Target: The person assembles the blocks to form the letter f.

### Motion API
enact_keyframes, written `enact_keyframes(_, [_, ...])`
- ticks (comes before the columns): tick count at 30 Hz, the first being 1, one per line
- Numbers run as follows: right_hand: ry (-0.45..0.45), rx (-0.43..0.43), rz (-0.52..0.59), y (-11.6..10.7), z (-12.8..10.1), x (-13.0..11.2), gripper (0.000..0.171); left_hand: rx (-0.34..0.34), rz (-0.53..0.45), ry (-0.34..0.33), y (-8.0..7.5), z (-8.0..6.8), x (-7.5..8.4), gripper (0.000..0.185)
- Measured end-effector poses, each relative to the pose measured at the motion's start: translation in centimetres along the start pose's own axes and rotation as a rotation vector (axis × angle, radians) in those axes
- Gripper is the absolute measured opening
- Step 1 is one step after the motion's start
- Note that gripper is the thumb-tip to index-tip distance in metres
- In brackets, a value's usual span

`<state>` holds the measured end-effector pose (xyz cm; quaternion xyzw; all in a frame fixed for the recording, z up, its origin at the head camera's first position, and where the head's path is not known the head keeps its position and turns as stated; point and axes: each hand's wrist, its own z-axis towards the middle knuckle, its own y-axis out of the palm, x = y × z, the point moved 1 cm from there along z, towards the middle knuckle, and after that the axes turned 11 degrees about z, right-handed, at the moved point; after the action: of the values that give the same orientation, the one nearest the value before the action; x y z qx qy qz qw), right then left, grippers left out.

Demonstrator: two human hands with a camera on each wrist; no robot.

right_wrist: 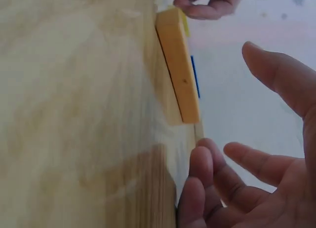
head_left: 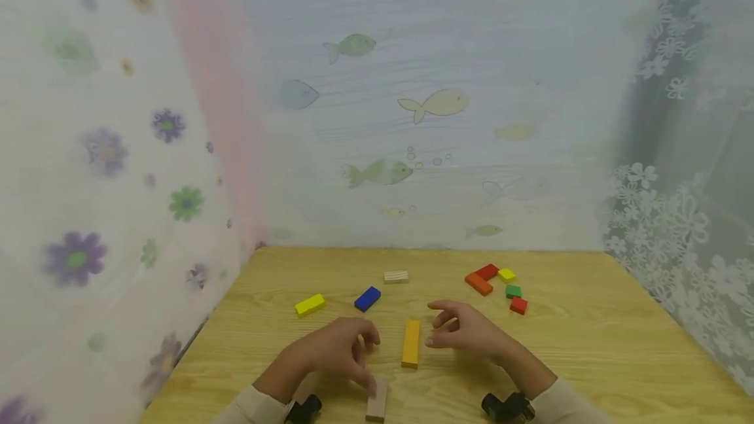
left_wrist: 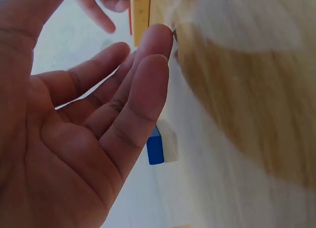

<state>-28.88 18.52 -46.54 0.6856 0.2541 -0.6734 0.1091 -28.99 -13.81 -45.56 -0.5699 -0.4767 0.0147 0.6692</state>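
Open hands flanking orange-yellow block, no legible writing

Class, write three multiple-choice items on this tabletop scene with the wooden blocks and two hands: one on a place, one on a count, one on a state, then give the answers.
1. Where does the long orange-yellow block lie?
A. between the two hands
B. at the table's far left corner
C. on top of the blue block

2. How many red blocks lie in the far right cluster?
A. none
B. two
C. five

3. What is the left hand holding?
A. the blue block
B. the long block
C. nothing

Answers: 1 A, the block lies between the left hand and the right hand. 2 B, two red pieces show there. 3 C, the left wrist view shows an empty palm.
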Motion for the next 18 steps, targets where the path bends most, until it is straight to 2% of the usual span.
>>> enact_keyframes(4, [0.020,-0.015,-0.068,1.3,0.2,0.3,0.085,-0.046,0.020,-0.027,0.2,-0.6,0.4,0.057])
enact_keyframes(7, [0.018,0.002,-0.130,1.8,0.3,0.2,0.088,-0.074,0.057,-0.018,0.3,-0.7,0.7,0.057])
enact_keyframes(14, [0.002,0.020,-0.297,2.2,0.6,-0.4,0.093,-0.112,0.134,-0.003,0.6,-0.6,1.4,0.056])
enact_keyframes(18, [0.006,0.041,-0.343,2.2,0.6,-0.8,0.094,-0.123,0.181,-0.001,0.6,-0.6,2.0,0.054])
